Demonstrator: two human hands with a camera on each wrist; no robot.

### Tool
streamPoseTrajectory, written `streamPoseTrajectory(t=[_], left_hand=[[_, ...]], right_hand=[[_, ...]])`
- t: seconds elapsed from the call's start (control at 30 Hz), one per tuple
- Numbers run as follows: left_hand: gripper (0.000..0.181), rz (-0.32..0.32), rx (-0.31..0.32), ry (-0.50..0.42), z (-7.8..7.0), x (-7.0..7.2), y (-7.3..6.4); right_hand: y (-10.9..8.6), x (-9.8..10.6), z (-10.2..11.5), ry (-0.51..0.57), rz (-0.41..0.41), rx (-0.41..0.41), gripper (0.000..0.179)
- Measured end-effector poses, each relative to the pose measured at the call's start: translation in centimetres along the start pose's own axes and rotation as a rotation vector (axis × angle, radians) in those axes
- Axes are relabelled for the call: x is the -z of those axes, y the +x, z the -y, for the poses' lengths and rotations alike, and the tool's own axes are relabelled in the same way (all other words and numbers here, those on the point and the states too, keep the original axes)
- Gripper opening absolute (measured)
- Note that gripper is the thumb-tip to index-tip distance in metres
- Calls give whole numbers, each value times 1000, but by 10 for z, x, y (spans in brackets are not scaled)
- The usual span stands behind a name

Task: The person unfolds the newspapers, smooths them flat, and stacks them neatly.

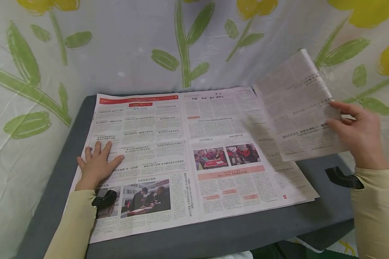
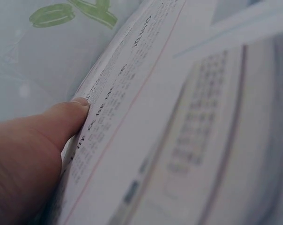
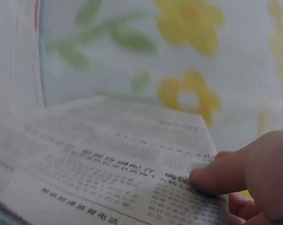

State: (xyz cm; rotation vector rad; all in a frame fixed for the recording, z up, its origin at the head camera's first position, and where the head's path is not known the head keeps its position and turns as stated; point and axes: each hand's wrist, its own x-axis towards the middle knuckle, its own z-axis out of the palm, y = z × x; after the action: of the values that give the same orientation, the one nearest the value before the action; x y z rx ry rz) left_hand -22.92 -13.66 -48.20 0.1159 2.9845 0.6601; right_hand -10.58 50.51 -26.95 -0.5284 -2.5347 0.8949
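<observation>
A newspaper (image 1: 155, 136) lies spread on the dark grey table, its print upside down in the head view. On its left page rests my left hand (image 1: 98, 165), fingers spread; the left wrist view shows a thumb (image 2: 69, 119) against the printed sheet. Off to the right, my right hand (image 1: 360, 133) pinches the edge of a raised newspaper sheet (image 1: 301, 115) between thumb and fingers. This sheet slants up above the right page and overlaps it. In the right wrist view, the thumb (image 3: 216, 176) presses on the sheet's printed face while the other fingers are behind it.
The grey tabletop (image 1: 227, 239) shows in front of the newspaper and along its left side. A pale curtain (image 1: 123, 46) with yellow flowers and green leaves hangs close behind and at both sides. Each wrist wears a black strap (image 1: 345, 178).
</observation>
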Motion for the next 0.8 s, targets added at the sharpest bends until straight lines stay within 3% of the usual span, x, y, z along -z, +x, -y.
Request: streamPoseTrajectory(t=[0.1,0.2,0.3,0.4,0.6,0.7,0.8], left_hand=[[92,-1,-2,-5,1,0,-1],[92,1,-6,-7,2,-2,-2],[92,3,-5,-8,1,-4,-2],[92,-4,-5,-11,1,-6,-3],[92,-23,-3,-7,1,-4,-3],[92,-26,-4,-6,2,-3,-2],[92,-27,1,-2,4,-2,-3]], right_hand=[[0,-31,25,167,79,126,52],[-4,-67,51,365,187,169,51],[-14,-105,75,553,308,125,49],[-28,-150,90,726,413,5,50],[-69,-246,87,779,506,-219,54],[-85,-272,77,757,524,-288,57],[-92,-282,69,730,546,-298,61]])
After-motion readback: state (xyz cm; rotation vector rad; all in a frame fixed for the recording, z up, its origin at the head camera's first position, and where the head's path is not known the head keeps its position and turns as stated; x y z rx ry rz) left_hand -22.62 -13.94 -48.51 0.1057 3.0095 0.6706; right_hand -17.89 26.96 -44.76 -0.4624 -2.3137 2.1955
